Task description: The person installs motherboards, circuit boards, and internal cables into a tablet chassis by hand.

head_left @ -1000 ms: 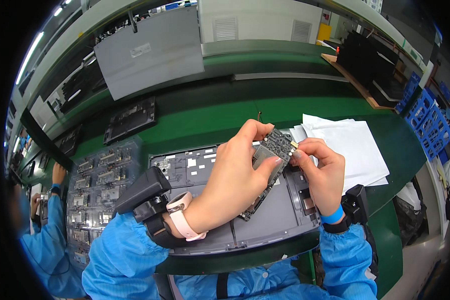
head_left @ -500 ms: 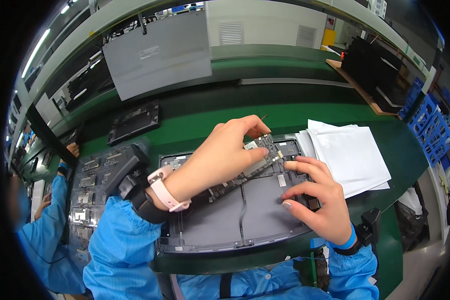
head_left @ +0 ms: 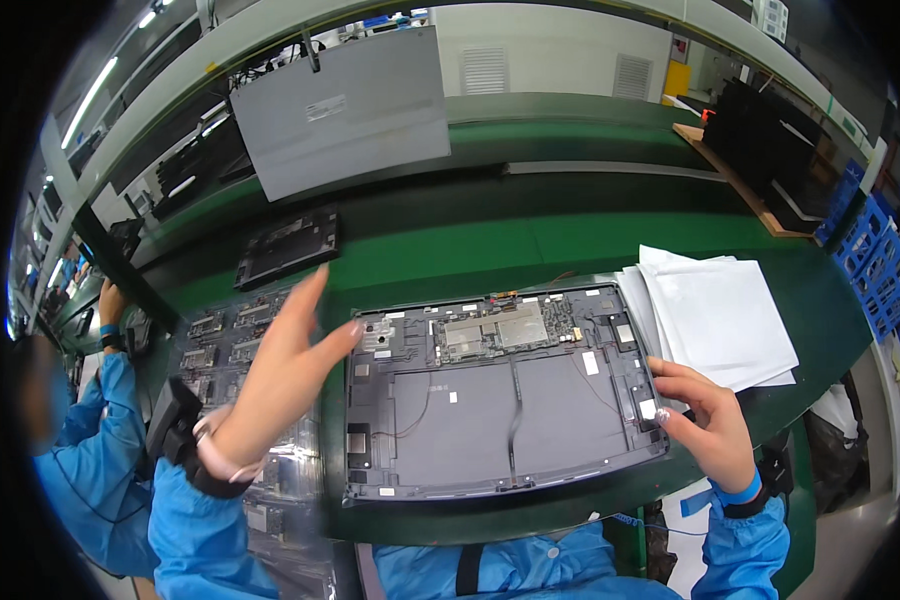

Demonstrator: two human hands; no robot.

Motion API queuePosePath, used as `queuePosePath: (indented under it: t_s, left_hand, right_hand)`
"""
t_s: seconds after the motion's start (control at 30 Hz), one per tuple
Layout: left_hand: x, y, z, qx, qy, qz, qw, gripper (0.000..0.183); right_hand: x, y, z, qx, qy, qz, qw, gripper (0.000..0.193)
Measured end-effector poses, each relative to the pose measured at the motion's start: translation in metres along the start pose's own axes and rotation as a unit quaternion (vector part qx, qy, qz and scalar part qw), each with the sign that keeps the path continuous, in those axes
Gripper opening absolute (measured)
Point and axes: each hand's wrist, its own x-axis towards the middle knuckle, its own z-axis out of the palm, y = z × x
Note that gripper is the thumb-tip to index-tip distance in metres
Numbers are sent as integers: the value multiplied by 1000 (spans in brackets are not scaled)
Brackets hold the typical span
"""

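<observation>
A dark grey laptop casing (head_left: 450, 420) lies open-side up on the green bench in front of me. A long circuit board (head_left: 500, 330) sits inside it along its far edge. My left hand (head_left: 280, 375), a little blurred, is raised left of the casing with thumb and fingers apart and nothing in it. The thumb tip appears over the casing's far left corner. At the casing's right rim is my right hand (head_left: 710, 420), thumb and fingers spread, their tips at the rim without closing around it.
To the left, clear plastic trays (head_left: 290, 470) hold several circuit boards. White sheets (head_left: 720, 310) are stacked at the right. Behind stands another dark casing (head_left: 290, 245), with a grey panel (head_left: 350, 110) hanging farther back. A co-worker's blue sleeve (head_left: 90, 480) shows at far left.
The circuit board was in my left hand above the casing and now lies in it, released. My left hand has moved left, toward the trays; my right hand has drawn back to the right rim.
</observation>
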Motion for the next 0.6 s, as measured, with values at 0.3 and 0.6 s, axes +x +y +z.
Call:
queuePosePath:
  t_s: [0.3,0.6]
  left_hand:
    - [-57,8,-13,-212,-187,-243,928,50]
    - [-32,25,-23,-303,-77,-152,938,48]
  right_hand:
    - [9,-12,18,261,-13,127,957,33]
    - [44,-45,16,339,33,59,938,40]
